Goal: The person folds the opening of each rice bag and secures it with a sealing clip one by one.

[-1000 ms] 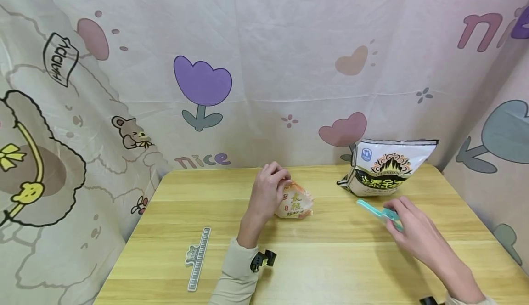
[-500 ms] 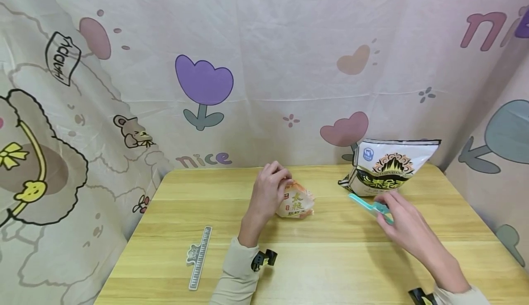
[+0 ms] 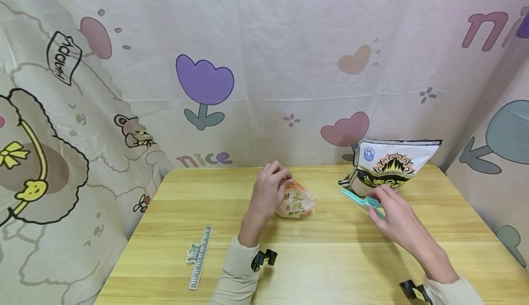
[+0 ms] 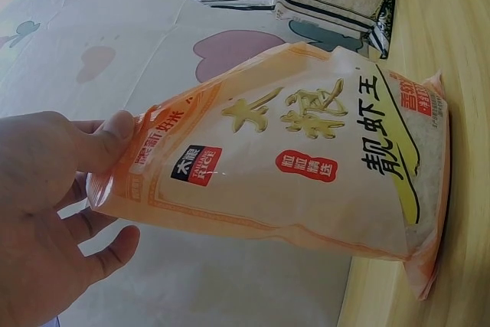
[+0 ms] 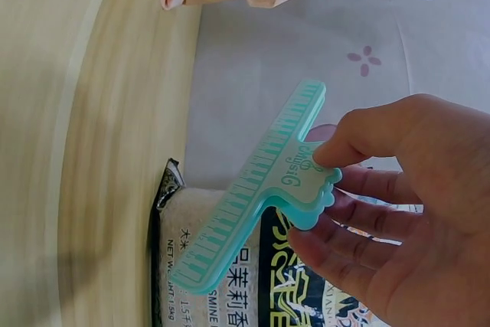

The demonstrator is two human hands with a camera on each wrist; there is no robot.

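Observation:
An orange-and-clear rice bag (image 4: 306, 158) stands upright on the table, its top edge pinched between the thumb and fingers of my left hand (image 3: 268, 190). My right hand (image 3: 396, 213) holds a mint-green clip (image 5: 260, 189) by its handle, thumb on one side and fingers on the other. The clip has a long bar with a piano-key print and is in the air above the table. Behind it stands a white-and-black rice bag (image 3: 392, 162), partly covered by the clip and hand in the right wrist view.
A white clip (image 3: 200, 256) of the same long shape, with dark key marks, lies on the wooden table (image 3: 314, 268) at the left. A printed cloth (image 3: 272, 66) hangs behind the table and along both sides.
My right hand has moved left and slightly away from me, carrying the mint-green clip toward the orange rice bag. My left hand keeps its pinch on that bag in the same place.

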